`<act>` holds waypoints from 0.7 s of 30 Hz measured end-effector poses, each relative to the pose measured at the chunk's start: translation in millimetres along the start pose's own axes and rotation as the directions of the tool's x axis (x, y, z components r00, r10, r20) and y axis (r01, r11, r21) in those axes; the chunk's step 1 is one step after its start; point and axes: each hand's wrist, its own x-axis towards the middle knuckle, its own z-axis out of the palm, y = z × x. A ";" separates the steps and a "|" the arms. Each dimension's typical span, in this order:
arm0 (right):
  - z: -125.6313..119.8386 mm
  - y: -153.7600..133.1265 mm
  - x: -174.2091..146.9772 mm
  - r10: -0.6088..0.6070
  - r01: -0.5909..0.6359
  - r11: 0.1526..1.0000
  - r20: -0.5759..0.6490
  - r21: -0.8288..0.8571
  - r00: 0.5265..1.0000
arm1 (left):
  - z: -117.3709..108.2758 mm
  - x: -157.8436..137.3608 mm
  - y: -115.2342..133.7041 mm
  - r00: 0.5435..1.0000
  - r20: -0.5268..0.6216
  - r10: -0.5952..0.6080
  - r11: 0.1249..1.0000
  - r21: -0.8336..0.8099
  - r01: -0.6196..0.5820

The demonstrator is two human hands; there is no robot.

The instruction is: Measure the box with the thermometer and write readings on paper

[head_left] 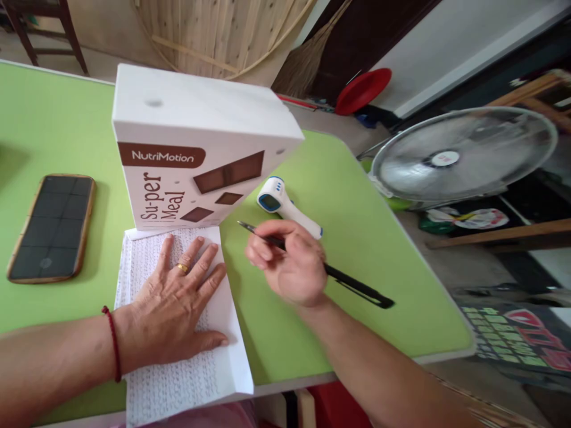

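My left hand (178,297) lies flat with fingers spread on a sheet of paper (173,386) covered in rows of small handwriting. A ring and a red cord bracelet are on that hand and wrist. Held in my right hand (289,261) is a black pen (357,288), its tip pointing up and left, above the table and clear of the paper. The far end of the sheet meets the base of a white NutriMotion box (205,154), which stands upright. Just beyond my right hand lies a white and blue handheld infrared thermometer (288,205).
A smartphone (53,229) in a brown-edged case lies on the green table (357,226) at the left. Past the table's right edge stands a fan (464,154). A red basin (363,92) and a straw broom (307,56) are farther back.
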 end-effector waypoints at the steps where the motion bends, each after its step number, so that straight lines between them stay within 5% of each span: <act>1: 2.1 6.1 -0.4 0.031 -0.030 0.999 -0.025 0.014 0.999 | 0.1 0.1 -0.3 1.000 -0.002 0.000 1.000 0.000 0.000; 8: 12.2 19.9 6.8 0.220 -0.222 0.951 -0.035 -0.214 0.975 | 1.8 -1.4 -0.8 1.000 -0.028 0.013 1.000 0.006 -0.013; 15: 24.3 29.6 13.0 0.003 -0.062 0.920 -0.152 -0.387 0.988 | 3.4 -3.1 -0.5 0.999 -0.050 0.015 1.000 0.023 -0.014; 21: 22.7 33.1 11.8 -0.030 -0.041 0.890 -0.147 -0.454 0.989 | 2.5 -2.3 -0.2 0.999 -0.054 0.004 0.999 0.032 -0.002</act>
